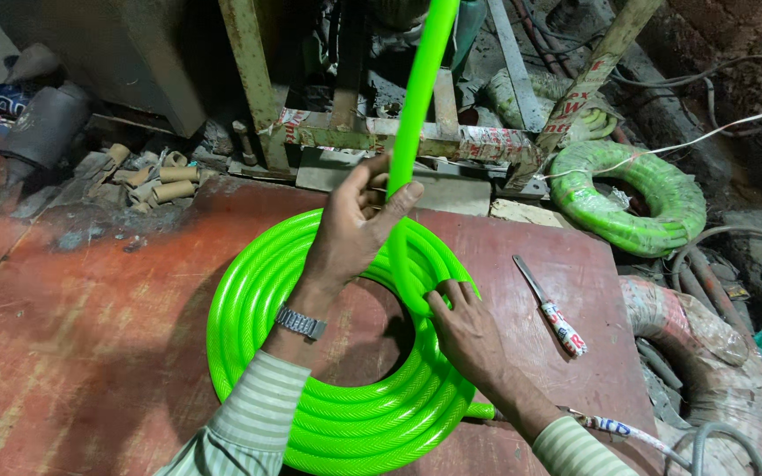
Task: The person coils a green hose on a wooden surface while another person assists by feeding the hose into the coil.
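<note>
- The right hand, at about 5 o'clock from the middle of the view, lies flat with its fingers spread and pressed on the inner turns of the coil; it closes on nothing. Its sleeve is striped, and a strip of printed tape trails beside the wrist.
- The bright green ribbed plastic hose coil lies flat on the reddish-brown board bench, stacked several turns deep and filling the lower middle of the view.
- The left hand, with a metal wristwatch on its wrist, is raised over the coil's 12 o'clock edge. Its fingers and thumb are curled round the free length of green hose, which rises steeply toward 12 o'clock and runs out of the top of the view.
- A small knife with a tape-wrapped handle lies on the bench at 3 o'clock from the coil, apart from both hands.
- A pile of short cardboard tubes sits at 10 o'clock, at the bench's far edge.
- A second green hose coil wrapped in clear film lies at 2 o'clock, off the bench.
- A rusty metal frame stands at 12 o'clock behind the bench.
</note>
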